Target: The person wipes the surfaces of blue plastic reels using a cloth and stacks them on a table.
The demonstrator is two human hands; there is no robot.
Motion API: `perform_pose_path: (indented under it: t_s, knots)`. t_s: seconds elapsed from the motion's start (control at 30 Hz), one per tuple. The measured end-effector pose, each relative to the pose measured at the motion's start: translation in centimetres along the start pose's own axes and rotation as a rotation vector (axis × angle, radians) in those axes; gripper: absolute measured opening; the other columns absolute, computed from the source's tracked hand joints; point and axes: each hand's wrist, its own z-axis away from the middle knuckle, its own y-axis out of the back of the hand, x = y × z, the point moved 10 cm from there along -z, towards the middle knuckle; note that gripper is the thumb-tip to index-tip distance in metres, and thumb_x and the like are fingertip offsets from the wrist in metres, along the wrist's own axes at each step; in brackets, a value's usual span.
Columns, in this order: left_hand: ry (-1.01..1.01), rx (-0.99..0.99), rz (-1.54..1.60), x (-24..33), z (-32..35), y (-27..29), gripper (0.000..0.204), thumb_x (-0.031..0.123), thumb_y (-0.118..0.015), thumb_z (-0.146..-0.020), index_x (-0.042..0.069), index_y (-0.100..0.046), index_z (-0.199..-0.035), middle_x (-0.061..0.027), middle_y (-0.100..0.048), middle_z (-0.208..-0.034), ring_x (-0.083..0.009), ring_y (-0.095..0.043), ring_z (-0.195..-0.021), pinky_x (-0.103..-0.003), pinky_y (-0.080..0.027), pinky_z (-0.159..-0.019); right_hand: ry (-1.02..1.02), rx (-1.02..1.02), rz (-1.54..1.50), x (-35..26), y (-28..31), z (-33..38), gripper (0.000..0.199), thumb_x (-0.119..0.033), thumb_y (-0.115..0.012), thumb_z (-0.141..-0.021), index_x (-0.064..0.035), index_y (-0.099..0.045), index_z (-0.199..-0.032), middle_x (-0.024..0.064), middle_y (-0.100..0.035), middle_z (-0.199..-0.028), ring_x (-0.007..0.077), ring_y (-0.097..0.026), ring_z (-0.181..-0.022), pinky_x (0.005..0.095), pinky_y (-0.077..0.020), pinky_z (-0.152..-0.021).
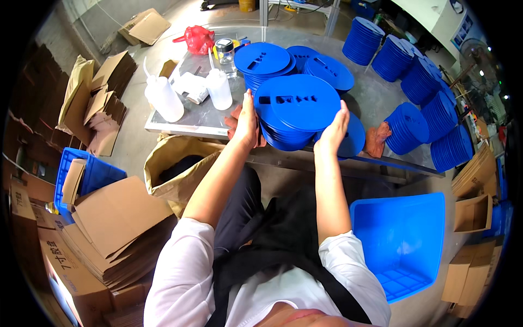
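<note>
A stack of round blue plastic discs with cut-out slots stands at the near edge of a grey metal table. My left hand presses against the stack's left side. On the right side my right hand grips it, so the stack is held between both palms. More blue disc stacks lie just behind it on the table.
Two white squeeze bottles and a glass jar stand at the table's left. Long rows of blue discs lean at the right. A blue bin sits by my right knee. An open brown bag, flattened cardboard and a blue crate lie at the left.
</note>
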Motion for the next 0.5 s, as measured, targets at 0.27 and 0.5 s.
perform_pose_path:
  t_s: [0.27,0.5]
  knots:
    - [-0.001,0.083,0.003,0.4,-0.1,-1.8,0.058,0.056,-0.046,-0.096,0.016,-0.046,-0.138,-0.0046,-0.049,-0.134,-0.0158,-0.043,-0.124,-0.031,-0.032,-0.107,0.244,-0.001,0.255,-2.5,2.0,3.3,0.039,-0.024,-0.038,-0.104,0.0006,-0.048,-0.133,0.0159,-0.045,-0.133,0.0271,-0.042,-0.125,0.037,-0.0317,-0.106]
    - [0.104,-0.075,-0.026,-2.1,-3.1,2.5,0.072,0.065,-0.031,-0.096,0.013,-0.037,-0.145,-0.0073,-0.05,-0.133,-0.0228,-0.047,-0.112,-0.037,-0.036,-0.097,0.115,-0.557,0.534,3.8,4.2,9.6,0.026,-0.022,-0.052,-0.098,0.0001,-0.065,-0.098,0.015,-0.068,-0.097,0.0303,-0.064,-0.092,0.0366,-0.0491,-0.083]
